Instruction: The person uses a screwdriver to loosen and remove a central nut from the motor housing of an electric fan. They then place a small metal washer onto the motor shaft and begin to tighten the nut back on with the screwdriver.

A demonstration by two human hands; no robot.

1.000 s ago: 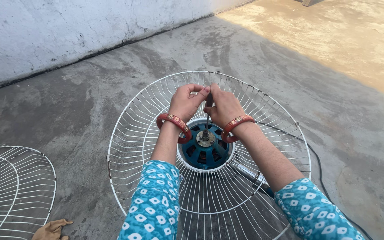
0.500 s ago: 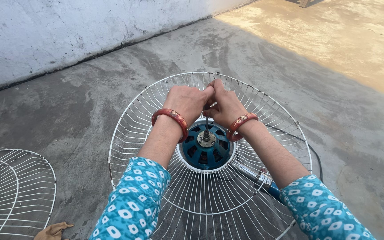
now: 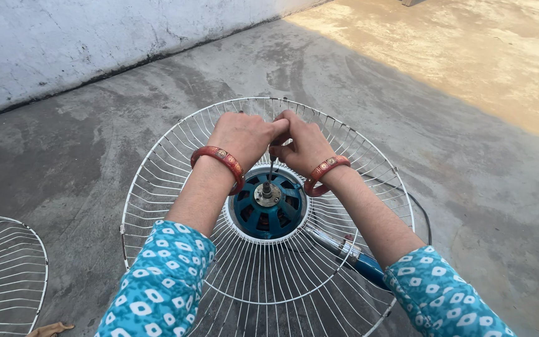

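At the bottom of the frame, two sleeves of turquoise cloth with white pattern (image 3: 160,287) covered the forearms of the person. Between them, in the lower centre, lay the white wire fan guard (image 3: 157,178), round and with its hollow side turned up, resting on the grey concrete floor (image 3: 481,206). In the middle of the guard sat the blue fan motor (image 3: 268,209) with a metal shaft (image 3: 267,190) rising from it. A blue and chrome stand pole (image 3: 354,256) passed under the guard toward the lower right. Just above the motor, at the centre of the frame, the left hand (image 3: 241,134) and the right hand (image 3: 304,143) met, touching each other. Both were closed, and together they gripped the top of a thin dark rod (image 3: 272,167) that stood on the shaft; what kind of tool it was, I could not tell. Each wrist wore a red bangle (image 3: 219,159). At the lower left edge lay a second wire guard (image 3: 4,274). Farther, in the upper left, ran a whitewashed wall (image 3: 95,37), and in the upper right the floor lay in sunlight.
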